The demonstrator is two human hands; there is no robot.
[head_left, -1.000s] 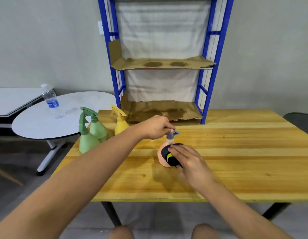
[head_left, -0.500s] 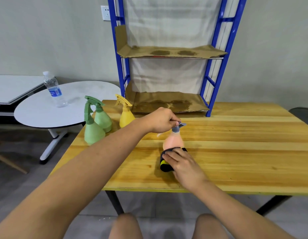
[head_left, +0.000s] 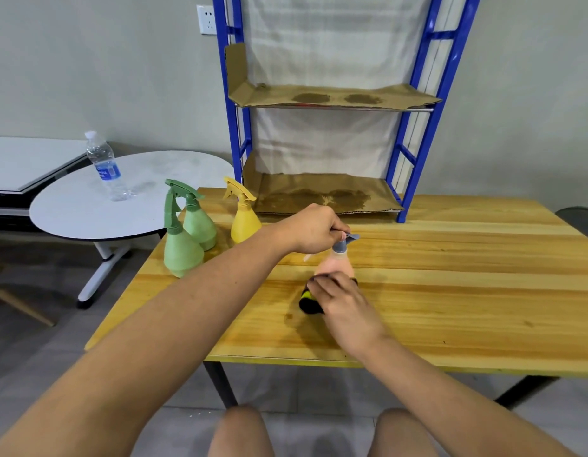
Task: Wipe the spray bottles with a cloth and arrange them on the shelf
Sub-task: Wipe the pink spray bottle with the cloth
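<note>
A pink spray bottle [head_left: 335, 262] with a grey trigger head stands on the wooden table [head_left: 451, 291]. My left hand [head_left: 314, 230] grips its trigger head from above. My right hand [head_left: 342, 296] presses a black and yellow cloth [head_left: 307, 301] against the bottle's lower body. Two green spray bottles [head_left: 182, 249] [head_left: 200, 222] and a yellow spray bottle [head_left: 244, 217] stand at the table's back left. The blue shelf [head_left: 414, 127] stands at the back of the table, its two cardboard-lined levels holding no bottles.
A round white side table [head_left: 72, 209] to the left carries a clear water bottle [head_left: 105, 166]. A wall socket [head_left: 207, 19] is beside the shelf's left post. My knees show below the table's front edge.
The cloth in my right hand has slid down from the bottle's middle to its lower body. My head has dipped and come closer; the left hand keeps its grip.
</note>
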